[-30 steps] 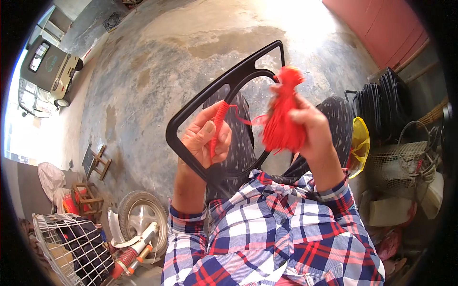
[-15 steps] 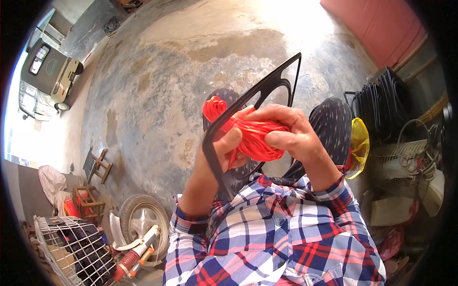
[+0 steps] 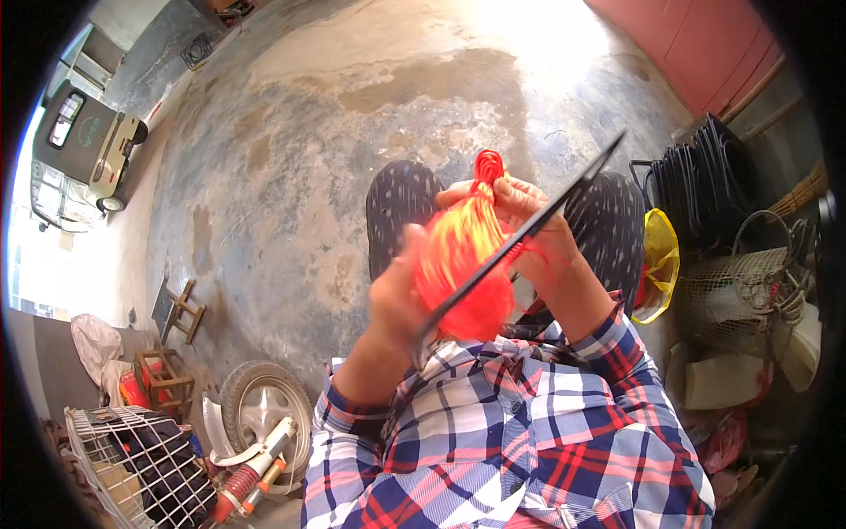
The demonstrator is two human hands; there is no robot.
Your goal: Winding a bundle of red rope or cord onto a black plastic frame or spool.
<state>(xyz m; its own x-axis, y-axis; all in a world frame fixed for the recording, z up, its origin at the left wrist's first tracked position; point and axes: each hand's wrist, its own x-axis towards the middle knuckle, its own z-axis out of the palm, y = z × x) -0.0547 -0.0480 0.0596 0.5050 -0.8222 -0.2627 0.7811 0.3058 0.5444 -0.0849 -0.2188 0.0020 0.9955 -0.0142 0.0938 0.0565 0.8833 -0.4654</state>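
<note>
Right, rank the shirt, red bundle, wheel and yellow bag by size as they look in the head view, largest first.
1. Shirt
2. Red bundle and wheel: too close to rank, as both are partly covered
3. Yellow bag

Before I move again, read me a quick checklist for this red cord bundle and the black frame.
1. Red cord bundle secured: ok, the right hand grips its narrow neck.
2. Looped end free: ok, it sticks out above the grip.
3. Left hand holding firmly: cannot tell, it is blurred at the bundle's side.
4. Black frame out of the bundle's way: not ok, it crosses in front, seen edge-on.
5. Cord free of tangles: cannot tell, the strands are too blurred.
</note>
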